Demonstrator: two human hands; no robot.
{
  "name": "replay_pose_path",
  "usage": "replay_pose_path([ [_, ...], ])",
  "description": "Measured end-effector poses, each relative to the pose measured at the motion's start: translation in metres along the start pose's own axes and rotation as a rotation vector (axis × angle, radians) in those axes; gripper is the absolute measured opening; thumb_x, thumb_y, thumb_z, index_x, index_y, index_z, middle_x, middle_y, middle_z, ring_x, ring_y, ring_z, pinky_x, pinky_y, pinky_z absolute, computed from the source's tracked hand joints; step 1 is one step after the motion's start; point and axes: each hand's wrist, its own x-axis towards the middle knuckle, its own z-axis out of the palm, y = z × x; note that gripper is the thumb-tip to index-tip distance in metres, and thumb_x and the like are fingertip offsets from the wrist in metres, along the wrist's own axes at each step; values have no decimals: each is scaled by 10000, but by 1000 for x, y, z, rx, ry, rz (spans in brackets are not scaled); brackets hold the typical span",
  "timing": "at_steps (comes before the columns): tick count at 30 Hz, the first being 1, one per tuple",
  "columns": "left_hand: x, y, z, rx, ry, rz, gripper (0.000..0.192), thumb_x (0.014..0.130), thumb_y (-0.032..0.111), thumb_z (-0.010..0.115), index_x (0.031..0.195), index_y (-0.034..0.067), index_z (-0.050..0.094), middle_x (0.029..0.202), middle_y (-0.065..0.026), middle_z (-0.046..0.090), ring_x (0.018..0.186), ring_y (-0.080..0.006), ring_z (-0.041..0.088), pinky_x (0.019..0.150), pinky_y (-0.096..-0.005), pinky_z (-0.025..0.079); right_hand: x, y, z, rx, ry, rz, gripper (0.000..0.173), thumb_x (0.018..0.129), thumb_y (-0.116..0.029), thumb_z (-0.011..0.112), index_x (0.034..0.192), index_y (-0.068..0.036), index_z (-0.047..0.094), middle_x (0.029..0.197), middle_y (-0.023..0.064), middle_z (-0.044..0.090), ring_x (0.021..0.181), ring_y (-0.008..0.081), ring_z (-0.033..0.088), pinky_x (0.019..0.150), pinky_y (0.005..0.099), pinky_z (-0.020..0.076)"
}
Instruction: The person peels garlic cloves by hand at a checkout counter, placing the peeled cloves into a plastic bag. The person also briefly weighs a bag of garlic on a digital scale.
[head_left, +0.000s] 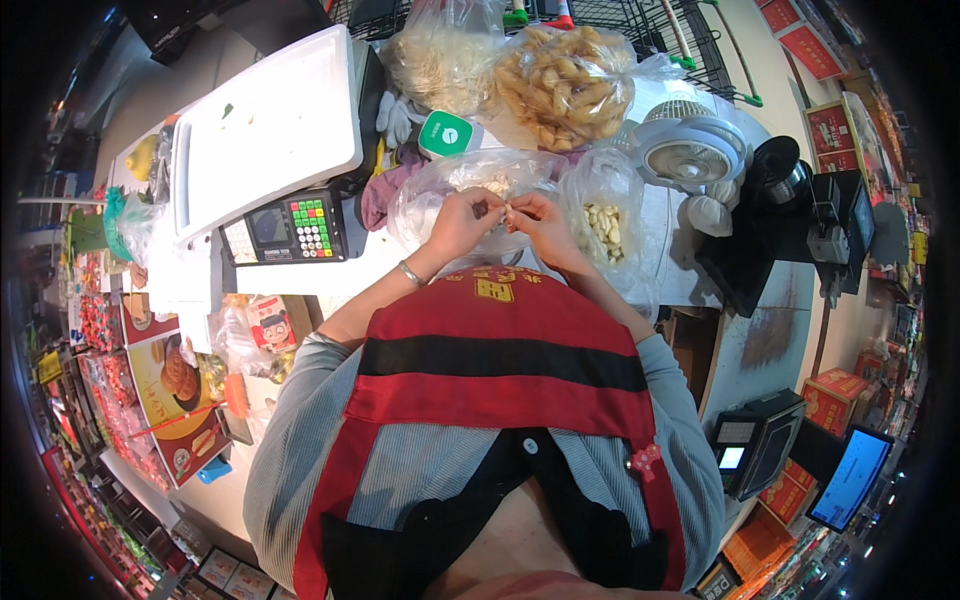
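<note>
My left hand (466, 219) and my right hand (541, 223) meet at the fingertips. Between them they pinch a small pale piece (508, 211), which looks like a garlic clove; the fingers hide most of it. Below and behind the hands lies an opened clear plastic bag (420, 196) with pale, papery garlic pieces (487, 180) in it. Right of my right hand, a second clear bag (596, 176) holds several peeled garlic cloves (604, 231). A metal bangle (409, 273) circles my left wrist.
A digital scale (341, 225) with a white tray (262, 142) stands to the left. Behind are bags of pale strands (442, 67) and ginger-like roots (562, 90), a green-and-white device (448, 135) and gloves (395, 118). A fan (688, 154) and black stand (750, 247) are right.
</note>
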Motion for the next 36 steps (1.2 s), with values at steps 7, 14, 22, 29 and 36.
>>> replay_pose_path([
  [7,-1,6,0,75,47,37,147,794,111,674,859,-20,677,690,-90,648,604,-126,595,566,-268,468,0,2,4,-323,90,-56,124,888,-24,609,1006,15,614,886,50,650,770,90,571,688,228,458],
  [14,1,10,-4,121,18,36,127,764,108,674,787,-15,654,685,-97,646,593,-161,608,570,-285,477,-1,8,5,-438,106,-103,144,883,-17,611,1020,29,611,909,53,656,800,94,584,716,234,474],
  [22,-1,2,2,110,97,62,123,757,93,673,793,-13,620,674,-87,634,594,-143,598,574,-276,475,-1,4,12,-174,163,-77,129,901,-54,601,1013,10,603,918,61,655,755,94,561,702,237,464],
  [29,-2,-11,0,103,153,137,128,788,77,657,879,-13,652,736,-90,649,645,-141,612,609,-273,488,-3,0,9,-104,156,-42,119,906,-41,589,1014,8,589,919,69,645,798,115,574,730,254,475],
  [36,1,2,2,-56,25,38,173,842,116,651,947,-19,674,812,-102,689,689,-114,629,629,-260,497,1,11,4,-192,169,-124,87,889,-10,608,964,8,570,924,60,631,825,120,582,765,257,477],
])
